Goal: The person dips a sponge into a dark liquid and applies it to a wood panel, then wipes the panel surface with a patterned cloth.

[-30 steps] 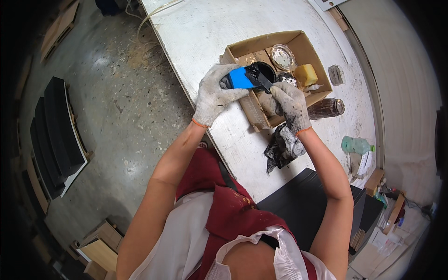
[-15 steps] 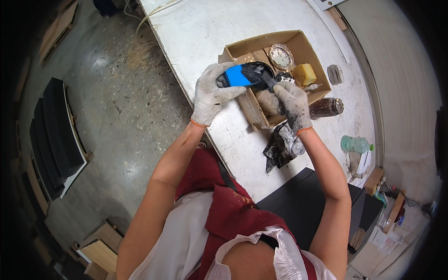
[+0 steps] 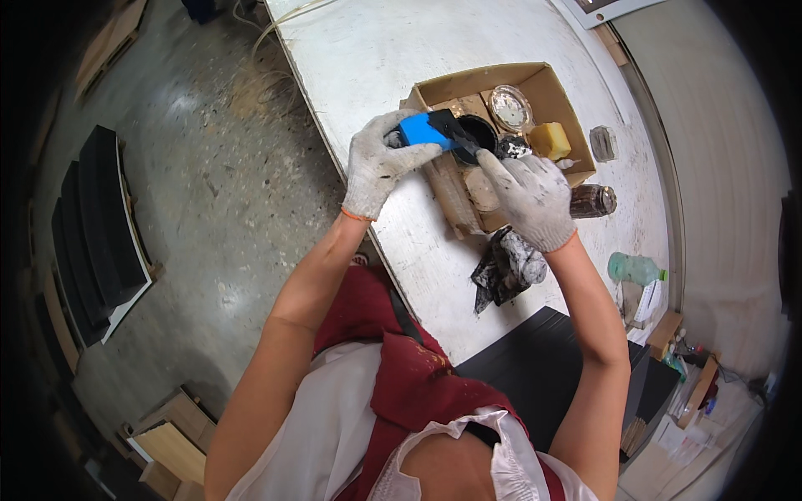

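Blue block (image 3: 422, 131): flat-faced, black paste over the far-right end; in the left hand's grip, beside the cardboard box's near-left wall.
Left hand (image 3: 374, 163): white knitted glove, grey-stained, orange cuff edge; closed round the block's left end, thumb along the near side.
Dark scraper (image 3: 464, 140): narrow, its tip at the pasted end of the block, just right of the left grip.
Right hand (image 3: 533, 190): matching stained glove; grasping the scraper, index finger extended toward it, the other fingers partly hidden.
Black pot (image 3: 483, 132): round, dark inside, directly behind the scraper.
Cardboard box (image 3: 564, 92): open-topped, behind and below both grips; pot inside.
Round lid (image 3: 510, 107): smeared, in the box, beyond the right grip.
Yellow block (image 3: 549, 140): in the box, beyond the right hand.
Brown jar (image 3: 594, 201): lying to the right of the right hand.
Crumpled wad (image 3: 510, 265): black and whitish, on the nearer side of the right hand.
White tabletop (image 3: 401, 50): under box, jar and wad.
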`<action>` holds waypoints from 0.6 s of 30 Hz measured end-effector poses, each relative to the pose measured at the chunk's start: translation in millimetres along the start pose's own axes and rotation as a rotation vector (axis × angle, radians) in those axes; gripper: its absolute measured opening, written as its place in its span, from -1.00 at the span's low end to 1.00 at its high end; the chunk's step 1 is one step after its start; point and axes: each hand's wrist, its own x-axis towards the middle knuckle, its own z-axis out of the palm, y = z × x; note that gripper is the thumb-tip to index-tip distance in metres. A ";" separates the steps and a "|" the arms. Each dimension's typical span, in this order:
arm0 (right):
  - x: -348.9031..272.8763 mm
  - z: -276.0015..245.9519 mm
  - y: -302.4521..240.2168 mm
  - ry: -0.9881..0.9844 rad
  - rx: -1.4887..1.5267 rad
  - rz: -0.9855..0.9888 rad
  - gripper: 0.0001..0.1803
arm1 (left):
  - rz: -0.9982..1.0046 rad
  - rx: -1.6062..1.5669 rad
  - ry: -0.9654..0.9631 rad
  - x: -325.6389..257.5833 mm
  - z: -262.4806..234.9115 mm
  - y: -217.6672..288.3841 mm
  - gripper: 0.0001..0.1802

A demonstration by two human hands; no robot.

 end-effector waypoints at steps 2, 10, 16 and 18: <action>-2.9 -9.8 4.9 -0.013 0.034 0.019 -0.55 | 0.006 0.003 0.044 4.5 -4.5 -1.2 -0.31; 5.4 8.7 1.9 0.120 1.198 1.153 -0.74 | 0.159 0.035 0.005 -3.1 4.2 4.8 -0.32; -0.1 19.5 18.2 0.197 1.266 1.323 -0.73 | 0.241 0.295 -0.014 -6.7 4.7 8.7 -0.33; 1.8 14.8 16.3 0.196 1.292 1.287 -0.74 | 0.206 0.263 0.001 -7.4 3.4 9.5 -0.33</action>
